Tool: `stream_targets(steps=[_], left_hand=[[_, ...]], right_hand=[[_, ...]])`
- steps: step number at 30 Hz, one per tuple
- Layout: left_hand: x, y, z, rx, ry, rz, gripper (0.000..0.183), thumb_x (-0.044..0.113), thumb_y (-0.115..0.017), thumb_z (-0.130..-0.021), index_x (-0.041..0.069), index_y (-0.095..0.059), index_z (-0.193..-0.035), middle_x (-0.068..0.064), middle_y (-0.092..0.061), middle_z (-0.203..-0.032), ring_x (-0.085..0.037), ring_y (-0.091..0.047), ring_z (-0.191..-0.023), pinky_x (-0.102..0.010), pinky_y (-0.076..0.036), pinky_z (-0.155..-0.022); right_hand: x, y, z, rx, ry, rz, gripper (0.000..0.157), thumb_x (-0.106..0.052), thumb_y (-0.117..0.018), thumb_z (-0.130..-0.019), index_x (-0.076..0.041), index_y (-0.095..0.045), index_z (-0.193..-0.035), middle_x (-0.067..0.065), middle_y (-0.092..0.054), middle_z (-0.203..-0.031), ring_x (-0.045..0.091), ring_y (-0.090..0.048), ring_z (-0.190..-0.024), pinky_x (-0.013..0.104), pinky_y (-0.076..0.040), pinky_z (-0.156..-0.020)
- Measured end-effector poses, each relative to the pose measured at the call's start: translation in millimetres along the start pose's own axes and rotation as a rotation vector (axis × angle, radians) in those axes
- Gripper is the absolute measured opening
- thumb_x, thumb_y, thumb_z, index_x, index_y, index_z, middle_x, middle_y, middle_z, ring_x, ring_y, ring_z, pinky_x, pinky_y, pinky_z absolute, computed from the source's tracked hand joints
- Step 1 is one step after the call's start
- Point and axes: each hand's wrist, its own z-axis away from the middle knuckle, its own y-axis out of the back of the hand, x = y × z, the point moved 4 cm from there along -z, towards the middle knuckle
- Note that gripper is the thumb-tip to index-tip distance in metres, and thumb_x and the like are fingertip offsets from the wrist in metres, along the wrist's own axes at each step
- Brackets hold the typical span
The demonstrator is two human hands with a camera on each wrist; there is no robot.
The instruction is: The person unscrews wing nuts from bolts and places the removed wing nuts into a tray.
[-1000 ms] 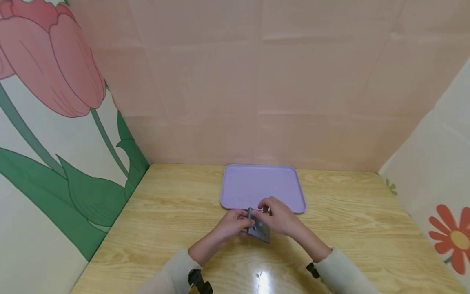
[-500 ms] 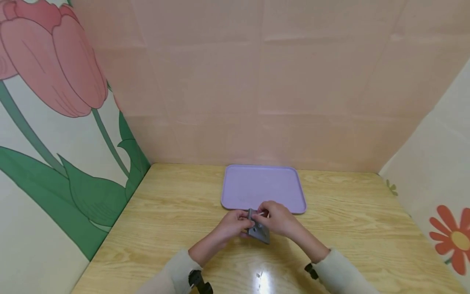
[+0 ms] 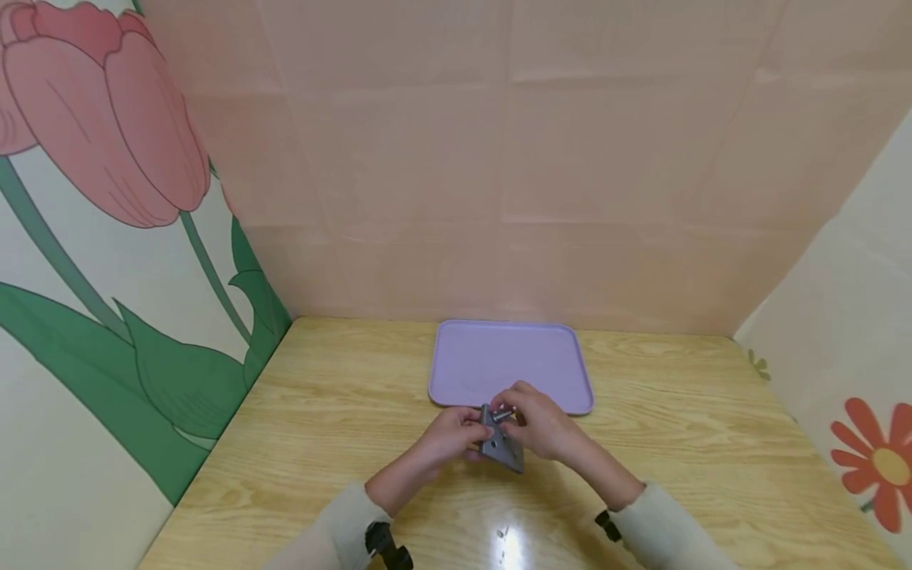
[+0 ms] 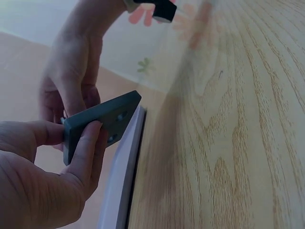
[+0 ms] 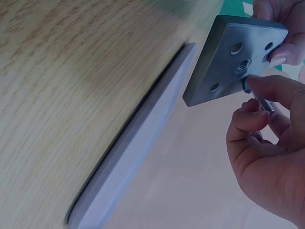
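My left hand (image 3: 452,434) pinches a square grey metal plate (image 3: 504,451) by one edge, thumb on one face and fingers on the other. The plate is held tilted above the table and has several round holes. In the right wrist view, the plate (image 5: 240,57) shows a threaded hole at its middle. My right hand (image 3: 543,422) pinches a small silver screw (image 5: 264,104) between thumb and fingers, close against the plate's face near one corner hole. The thumb covers part of the screw, so I cannot tell whether it sits in that hole.
A lilac tray (image 3: 509,360) lies just beyond the hands on the wood-grain table (image 3: 342,380). A pink sheet (image 3: 499,198) rises behind the table, with flower-printed panels at both sides. Black straps (image 3: 388,546) circle the wrists.
My right fingers have shifted slightly upward and spread around the screw, which now shows more plainly beside the plate. The left hand and the plate have stayed nearly still.
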Motion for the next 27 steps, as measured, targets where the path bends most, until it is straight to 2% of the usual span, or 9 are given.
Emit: stream_targets(steps=[5, 8, 11, 14, 18, 24, 27], left_hand=[[0.4, -0.1, -0.8, -0.008, 0.01, 0.006, 0.03, 0.007, -0.064, -0.092, -0.01, -0.063, -0.116, -0.015, -0.073, -0.105, -0.022, -0.071, -0.092, -0.036, -0.062, -0.075], [0.8, 0.5, -1.1, -0.008, 0.016, -0.001, 0.03, 0.009, -0.065, -0.093, -0.01, -0.063, -0.116, -0.014, -0.073, -0.106, -0.022, -0.071, -0.093, -0.036, -0.062, -0.075], [1.2, 0.7, -1.1, -0.011, 0.021, -0.001, 0.031, 0.009, -0.065, -0.093, -0.009, -0.063, -0.117, -0.014, -0.073, -0.106, -0.022, -0.071, -0.093, -0.037, -0.062, -0.076], [0.9, 0.6, -1.2, -0.014, 0.022, -0.005, 0.03, 0.009, -0.066, -0.093, -0.008, -0.063, -0.117, -0.013, -0.074, -0.105, -0.022, -0.071, -0.093, -0.037, -0.062, -0.076], [0.3, -0.1, -1.4, -0.016, 0.027, -0.005, 0.028, 0.009, -0.066, -0.093, -0.007, -0.064, -0.116, -0.013, -0.074, -0.105, -0.022, -0.072, -0.093, -0.038, -0.062, -0.077], [1.3, -2.9, -0.2, -0.008, 0.023, -0.016, 0.03, 0.007, -0.066, -0.093, -0.009, -0.063, -0.118, -0.015, -0.074, -0.107, -0.025, -0.072, -0.094, -0.039, -0.062, -0.075], [1.8, -4.2, 0.4, 0.0, 0.02, -0.018, 0.03, 0.006, -0.066, -0.092, -0.009, -0.063, -0.117, -0.016, -0.073, -0.107, -0.025, -0.072, -0.094, -0.039, -0.062, -0.075]], right_hand=[[-0.4, 0.5, -0.8, 0.034, -0.002, -0.028, 0.014, -0.008, -0.069, -0.092, -0.014, -0.071, -0.104, -0.003, -0.057, -0.094, 0.007, -0.05, -0.075, 0.023, -0.046, -0.065], [1.3, 2.5, -2.1, 0.06, -0.066, -0.058, 0.008, -0.018, -0.066, -0.098, -0.013, -0.071, -0.1, -0.003, -0.06, -0.093, 0.008, -0.053, -0.077, 0.025, -0.048, -0.066], [4.1, 4.2, -3.1, 0.051, -0.182, -0.064, 0.022, -0.032, -0.063, -0.1, -0.012, -0.072, -0.095, -0.001, -0.062, -0.089, 0.011, -0.054, -0.077, 0.029, -0.048, -0.066], [7.5, 2.8, -2.6, -0.013, -0.308, -0.063, 0.037, -0.043, -0.06, -0.101, -0.011, -0.072, -0.09, 0.0, -0.062, -0.083, 0.014, -0.054, -0.073, 0.031, -0.046, -0.062], [9.6, -0.8, -0.3, -0.086, -0.403, -0.077, 0.043, -0.049, -0.057, -0.101, -0.011, -0.069, -0.084, 0.001, -0.059, -0.074, 0.016, -0.053, -0.066, 0.031, -0.042, -0.056], [9.7, -3.1, 1.5, -0.103, -0.43, -0.074, 0.042, -0.047, -0.058, -0.1, -0.013, -0.064, -0.077, 0.001, -0.056, -0.069, 0.017, -0.051, -0.064, 0.029, -0.04, -0.054], [9.1, -2.5, 0.7, -0.096, -0.396, -0.071, 0.037, -0.044, -0.062, -0.099, -0.014, -0.064, -0.077, 0.0, -0.056, -0.072, 0.016, -0.05, -0.066, 0.03, -0.04, -0.056]])
